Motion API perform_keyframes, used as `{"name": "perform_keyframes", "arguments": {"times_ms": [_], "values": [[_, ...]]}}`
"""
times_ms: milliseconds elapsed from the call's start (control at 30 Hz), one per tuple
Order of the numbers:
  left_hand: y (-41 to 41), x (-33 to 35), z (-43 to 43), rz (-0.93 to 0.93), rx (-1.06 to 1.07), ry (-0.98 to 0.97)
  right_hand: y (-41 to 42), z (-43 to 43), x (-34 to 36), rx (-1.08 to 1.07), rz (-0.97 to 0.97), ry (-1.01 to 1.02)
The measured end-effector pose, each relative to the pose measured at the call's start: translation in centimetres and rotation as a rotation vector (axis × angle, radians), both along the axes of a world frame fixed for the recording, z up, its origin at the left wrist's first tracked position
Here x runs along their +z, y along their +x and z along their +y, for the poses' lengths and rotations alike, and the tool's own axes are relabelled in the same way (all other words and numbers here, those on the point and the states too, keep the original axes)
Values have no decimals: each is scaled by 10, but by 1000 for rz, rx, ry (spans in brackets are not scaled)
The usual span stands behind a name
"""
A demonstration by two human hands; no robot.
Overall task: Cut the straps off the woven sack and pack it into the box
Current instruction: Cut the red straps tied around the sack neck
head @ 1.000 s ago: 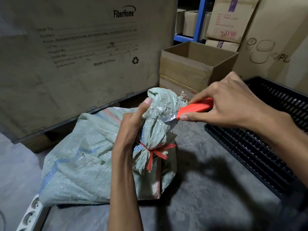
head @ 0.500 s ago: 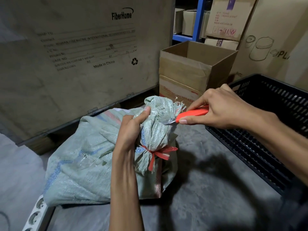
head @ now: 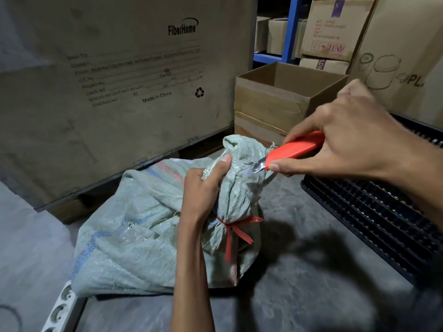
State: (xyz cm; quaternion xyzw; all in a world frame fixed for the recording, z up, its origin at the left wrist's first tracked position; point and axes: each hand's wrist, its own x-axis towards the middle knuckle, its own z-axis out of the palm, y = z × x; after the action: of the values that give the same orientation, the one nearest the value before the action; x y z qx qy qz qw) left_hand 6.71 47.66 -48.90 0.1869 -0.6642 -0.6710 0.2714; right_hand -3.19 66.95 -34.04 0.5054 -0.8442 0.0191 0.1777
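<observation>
The pale green woven plastic sack (head: 143,236) lies on the grey floor before the open brown cardboard box (head: 275,101), its bunched neck gripped by the left hand (head: 203,188) above the red plastic strap (head: 236,227). The right hand (head: 347,144) is clenched on an orange-handled utility knife (head: 292,149), blade at the neck. The blade is best brought down under the strap and drawn away from the left-hand thumb (head: 224,161), the neck being kept taut.

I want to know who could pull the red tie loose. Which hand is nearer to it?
Left. The left hand grips the sack neck just above the red tie; the right hand holds the knife higher up.
</observation>
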Motion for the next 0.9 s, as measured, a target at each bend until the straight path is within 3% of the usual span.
{"name": "perform_keyframes", "arguments": {"times_ms": [200,400,767,900], "values": [[1,9,3,51,12,-195,-5,15,9,-61,41,70],[1,18,4,-31,95,-407,-6,17,9,-55,-1,55],[1,23,6,-63,119,-451,-10,17,3,-114,0,65],[-2,20,0,-101,170,-332,-18,17,3,-156,-133,-12]]}}
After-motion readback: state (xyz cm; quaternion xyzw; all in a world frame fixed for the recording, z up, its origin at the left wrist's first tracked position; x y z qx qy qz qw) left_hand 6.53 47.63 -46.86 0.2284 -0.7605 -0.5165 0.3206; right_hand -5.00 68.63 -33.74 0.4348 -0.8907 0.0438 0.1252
